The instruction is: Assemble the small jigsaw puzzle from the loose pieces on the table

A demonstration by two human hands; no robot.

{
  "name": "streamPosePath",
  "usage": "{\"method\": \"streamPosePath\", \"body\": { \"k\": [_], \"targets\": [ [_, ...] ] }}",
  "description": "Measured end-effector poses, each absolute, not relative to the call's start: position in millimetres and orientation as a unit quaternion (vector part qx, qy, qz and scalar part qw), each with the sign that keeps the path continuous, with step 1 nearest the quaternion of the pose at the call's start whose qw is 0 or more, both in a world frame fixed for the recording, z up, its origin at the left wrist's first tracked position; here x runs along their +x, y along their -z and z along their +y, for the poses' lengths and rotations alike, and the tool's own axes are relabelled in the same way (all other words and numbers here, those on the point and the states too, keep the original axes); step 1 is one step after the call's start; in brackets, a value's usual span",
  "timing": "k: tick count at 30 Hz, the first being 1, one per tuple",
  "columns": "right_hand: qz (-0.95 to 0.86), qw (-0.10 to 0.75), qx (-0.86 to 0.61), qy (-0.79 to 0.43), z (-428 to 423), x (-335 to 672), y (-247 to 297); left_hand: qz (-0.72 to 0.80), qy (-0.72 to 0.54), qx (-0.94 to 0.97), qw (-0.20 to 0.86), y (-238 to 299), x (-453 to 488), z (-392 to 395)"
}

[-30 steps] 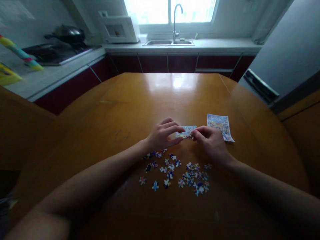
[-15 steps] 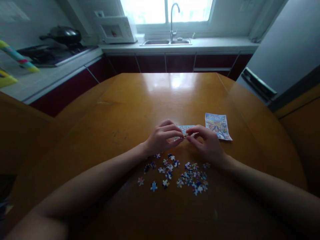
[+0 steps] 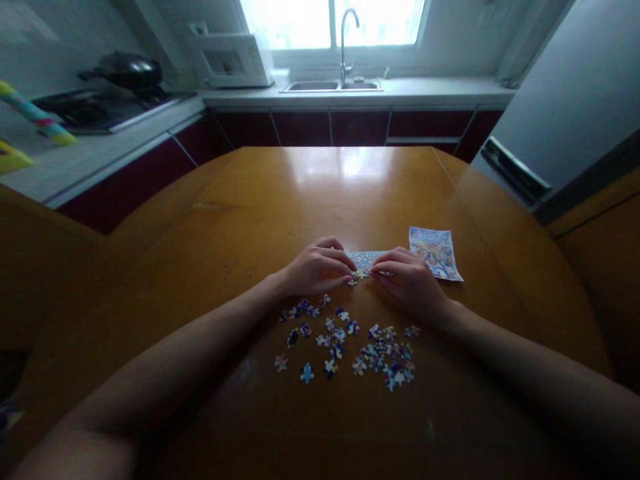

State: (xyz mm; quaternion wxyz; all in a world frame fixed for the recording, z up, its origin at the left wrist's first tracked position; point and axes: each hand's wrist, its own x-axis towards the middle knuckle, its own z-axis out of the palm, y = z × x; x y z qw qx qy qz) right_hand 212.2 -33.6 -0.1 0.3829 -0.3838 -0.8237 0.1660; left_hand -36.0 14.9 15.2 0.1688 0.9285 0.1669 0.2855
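Observation:
A partly joined jigsaw puzzle [image 3: 364, 258], pale blue with a light, yellowish lower edge, lies flat between my hands. My left hand [image 3: 320, 268] is at its left lower edge, fingers curled and thumb close to the fingertips, on a jigsaw piece. From the other side, my right hand [image 3: 409, 279] pinches a jigsaw piece at the lower edge with thumb and forefinger, covering the puzzle's right part. Just below my left fingertips lies a small loose piece [image 3: 353, 282]. Nearer to me are scattered jigsaw pieces [image 3: 340, 333] and a denser pile [image 3: 385, 353].
A creased printed picture sheet [image 3: 435, 252] lies beyond my right hand on the wooden table [image 3: 280, 193]. Behind the table are a counter with a sink [image 3: 313, 85], a white microwave-like box [image 3: 233, 60] and a stove with a black pan [image 3: 127, 70]. A fridge [image 3: 565, 107] stands at right.
My left hand has drawn slightly left, away from the right fingertips, uncovering more of the puzzle and its lower edge. The right hand has lowered slightly onto the edge.

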Motion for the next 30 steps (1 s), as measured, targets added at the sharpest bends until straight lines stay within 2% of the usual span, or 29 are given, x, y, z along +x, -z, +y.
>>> {"method": "streamPosePath", "body": {
  "k": [7,30],
  "targets": [
    [-0.859,0.32,-0.375,-0.137,-36.4,203.9,5.1,0.153,-0.244,0.944,0.162,-13.1,-35.7,16.1],
    [-0.886,0.285,-0.356,-0.085,-37.0,201.7,6.5,0.146,-0.208,0.948,0.191,-12.5,-36.1,17.7]
  ]
}}
